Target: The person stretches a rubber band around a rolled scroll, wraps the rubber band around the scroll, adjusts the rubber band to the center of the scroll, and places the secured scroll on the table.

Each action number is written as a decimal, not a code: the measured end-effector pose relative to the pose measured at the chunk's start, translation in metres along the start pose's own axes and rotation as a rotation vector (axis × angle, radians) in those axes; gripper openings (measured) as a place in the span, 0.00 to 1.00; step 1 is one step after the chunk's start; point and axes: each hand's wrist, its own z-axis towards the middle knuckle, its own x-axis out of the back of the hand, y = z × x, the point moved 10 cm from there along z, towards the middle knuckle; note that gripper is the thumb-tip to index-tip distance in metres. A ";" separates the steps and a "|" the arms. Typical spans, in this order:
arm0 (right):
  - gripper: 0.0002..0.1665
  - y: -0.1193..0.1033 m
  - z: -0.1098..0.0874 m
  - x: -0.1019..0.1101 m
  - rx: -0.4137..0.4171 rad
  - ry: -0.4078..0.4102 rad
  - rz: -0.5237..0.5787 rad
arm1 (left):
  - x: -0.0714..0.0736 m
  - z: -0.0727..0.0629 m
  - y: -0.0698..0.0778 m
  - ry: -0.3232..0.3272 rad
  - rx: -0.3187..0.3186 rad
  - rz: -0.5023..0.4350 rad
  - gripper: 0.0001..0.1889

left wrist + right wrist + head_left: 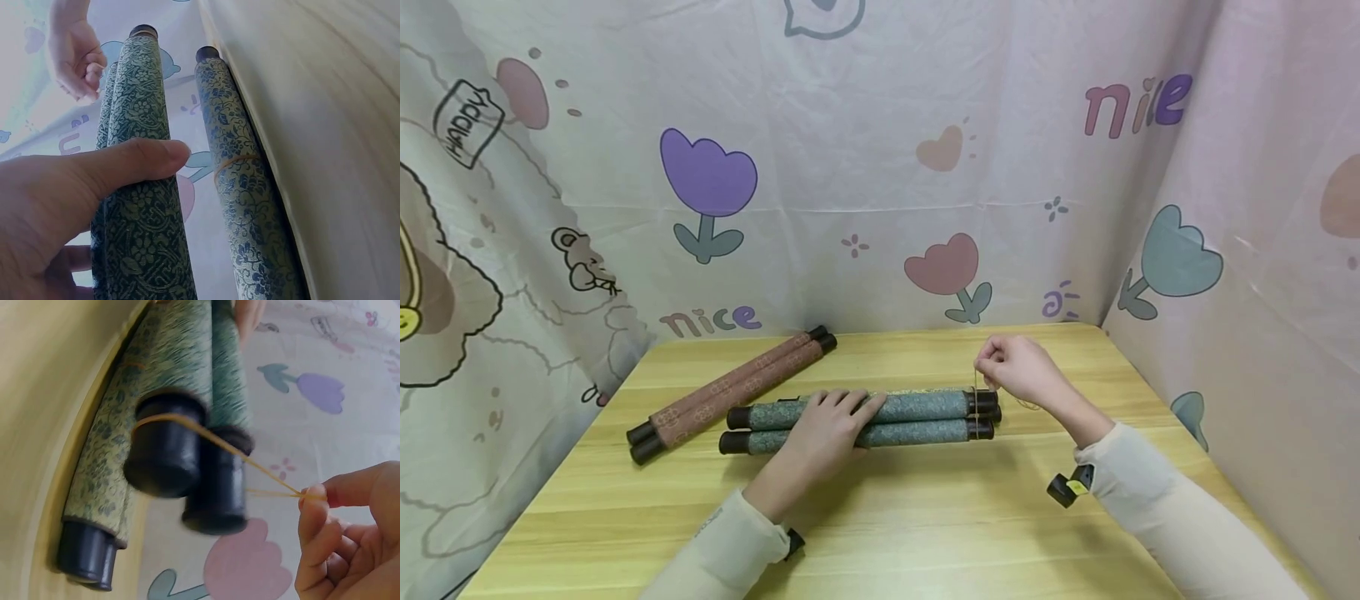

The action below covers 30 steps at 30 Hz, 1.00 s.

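My left hand [823, 433] grips the middle of a green brocade scroll [925, 407] rolled as two side-by-side rolls, its thumb across one roll in the left wrist view. With thumb and forefinger, my right hand [1018, 367] pinches a thin tan rubber band [250, 462] and pulls it taut. That band loops round the black knobs [165, 453] at the scroll's right end. A pale scroll [228, 137] with dark blue floral pattern lies on the table beside the green one, a rubber band [234, 161] round its middle; the green scroll mostly hides it in the head view.
At the back left, a reddish-brown scroll [737, 387] with black knobs lies slantwise on the wooden table [917, 542]. A printed curtain [850, 208] hangs round the table's back and sides.
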 end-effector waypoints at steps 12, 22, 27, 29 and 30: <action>0.09 -0.004 -0.003 0.004 -0.011 0.049 -0.102 | 0.011 0.005 -0.001 0.106 -0.001 0.025 0.47; 0.09 0.023 0.001 0.001 -0.156 0.016 0.169 | 0.029 0.000 -0.006 0.304 0.012 0.105 0.47; 0.09 0.030 0.001 0.000 -0.194 -0.007 0.409 | 0.034 -0.005 -0.006 0.404 -0.020 0.143 0.48; 0.08 0.030 -0.001 -0.002 -0.206 -0.025 0.568 | 0.035 -0.007 -0.006 0.440 -0.033 0.138 0.49; 0.07 0.029 -0.002 -0.003 -0.205 -0.037 0.646 | 0.036 -0.008 -0.005 0.458 -0.039 0.132 0.49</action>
